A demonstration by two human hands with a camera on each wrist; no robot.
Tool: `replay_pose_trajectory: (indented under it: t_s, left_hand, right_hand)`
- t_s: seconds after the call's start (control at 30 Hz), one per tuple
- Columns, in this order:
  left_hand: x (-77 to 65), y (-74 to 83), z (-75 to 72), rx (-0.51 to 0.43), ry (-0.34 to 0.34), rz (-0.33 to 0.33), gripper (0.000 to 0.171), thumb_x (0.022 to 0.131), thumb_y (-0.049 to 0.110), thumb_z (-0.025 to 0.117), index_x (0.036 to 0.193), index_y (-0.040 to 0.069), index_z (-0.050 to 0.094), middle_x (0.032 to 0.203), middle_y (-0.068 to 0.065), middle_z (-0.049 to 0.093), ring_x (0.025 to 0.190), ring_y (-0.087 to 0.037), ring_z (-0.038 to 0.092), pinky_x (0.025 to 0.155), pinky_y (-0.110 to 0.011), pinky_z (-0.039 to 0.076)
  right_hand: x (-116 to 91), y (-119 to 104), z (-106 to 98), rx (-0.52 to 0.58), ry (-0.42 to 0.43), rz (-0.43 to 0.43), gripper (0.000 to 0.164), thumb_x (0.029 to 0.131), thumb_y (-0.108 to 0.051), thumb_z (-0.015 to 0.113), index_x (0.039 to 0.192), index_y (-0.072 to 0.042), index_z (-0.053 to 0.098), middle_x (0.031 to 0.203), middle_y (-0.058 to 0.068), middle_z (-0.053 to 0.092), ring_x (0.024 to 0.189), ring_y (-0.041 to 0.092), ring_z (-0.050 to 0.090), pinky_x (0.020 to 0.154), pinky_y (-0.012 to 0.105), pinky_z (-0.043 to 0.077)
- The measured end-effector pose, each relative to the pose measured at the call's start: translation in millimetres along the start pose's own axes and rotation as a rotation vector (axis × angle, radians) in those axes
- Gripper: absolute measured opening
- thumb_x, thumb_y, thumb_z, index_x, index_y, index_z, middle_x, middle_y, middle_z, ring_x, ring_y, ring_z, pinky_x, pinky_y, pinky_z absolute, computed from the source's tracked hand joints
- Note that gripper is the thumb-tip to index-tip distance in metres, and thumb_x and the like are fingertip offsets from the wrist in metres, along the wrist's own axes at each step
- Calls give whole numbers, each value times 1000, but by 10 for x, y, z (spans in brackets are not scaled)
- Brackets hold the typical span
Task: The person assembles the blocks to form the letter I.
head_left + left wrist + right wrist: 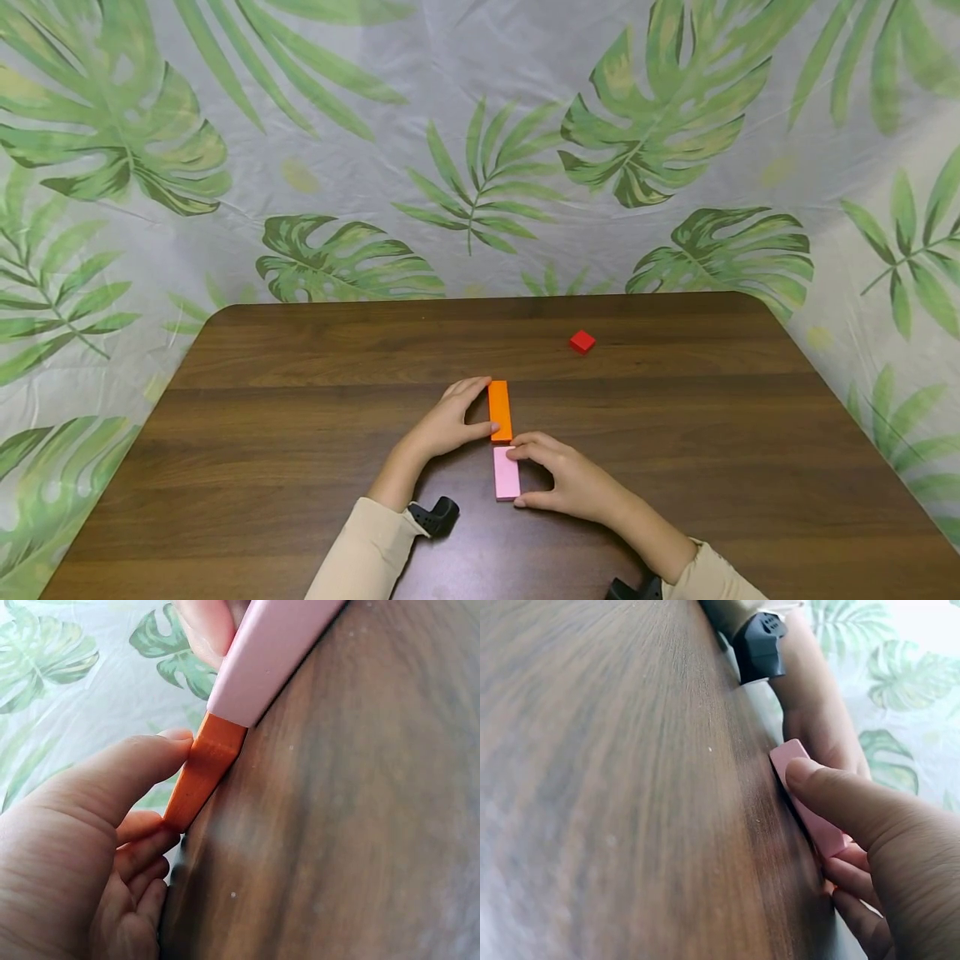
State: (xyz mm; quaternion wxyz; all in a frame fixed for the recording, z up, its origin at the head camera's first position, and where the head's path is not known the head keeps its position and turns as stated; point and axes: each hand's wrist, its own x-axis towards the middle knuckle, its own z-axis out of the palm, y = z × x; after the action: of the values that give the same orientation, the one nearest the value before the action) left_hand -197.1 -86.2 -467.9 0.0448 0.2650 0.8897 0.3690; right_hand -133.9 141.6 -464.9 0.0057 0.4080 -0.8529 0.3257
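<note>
An orange rectangular block (pixel 499 408) lies on the wooden table, its long side pointing away from me. My left hand (pixel 446 421) pinches it from the left, thumb at the near end and a fingertip at the far end. Just nearer to me lies a pink rectangular block (pixel 506 477), almost in line with the orange one. My right hand (pixel 573 479) holds the pink block between thumb and fingers from its right side. In the left wrist view, the thumb presses the near end of the orange block (pixel 201 772), right by the pink block (pixel 274 656).
A small red block (pixel 582 342) sits farther back on the table (pixel 300 358), right of the orange block. Behind the table hangs a leaf-patterned cloth (pixel 480 167). Black wrist devices (pixel 438 517) are worn below both hands.
</note>
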Motion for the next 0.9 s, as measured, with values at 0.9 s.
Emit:
replay_pose_trajectory:
  t_s: [0.9]
  left_hand:
    - [6, -6, 8, 7, -2, 5, 72, 80, 34, 65, 137, 3, 35, 138, -10, 36, 128, -26, 26, 102, -43, 23]
  right_hand:
    - [10, 4, 40, -21, 27, 22, 49, 76, -33, 72, 119, -15, 56, 117, -6, 44, 105, 11, 47, 89, 31, 41]
